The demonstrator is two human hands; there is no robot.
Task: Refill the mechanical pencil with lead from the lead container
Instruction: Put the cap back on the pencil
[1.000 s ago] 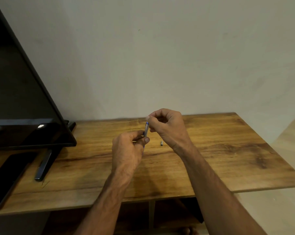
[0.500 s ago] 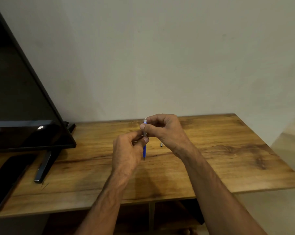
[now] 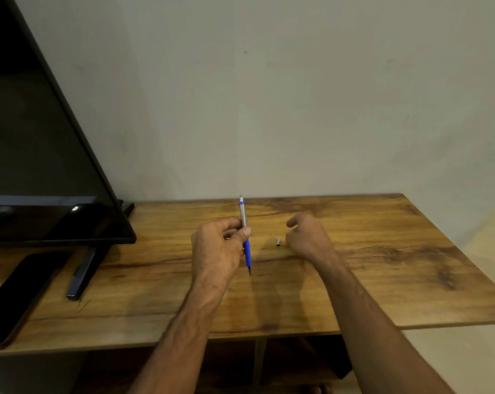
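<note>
Pinching the mechanical pencil [image 3: 245,237] upright at mid-barrel above the table [image 3: 382,251], the left hand [image 3: 217,248] grips a light, stiff, likely slick shaft — right hand [image 3: 307,237] loosely curled, holding nothing, beside the small cap [image 3: 277,242].

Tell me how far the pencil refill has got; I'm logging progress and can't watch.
Apparently done: a small metal cap lies on the table, seemingly off the pencil. In hand: the left hand holds the mechanical pencil upright, tip down; the right hand hovers empty near the cap. Left: probably recapping. No lead container shows, so loading is unconfirmed.
</note>
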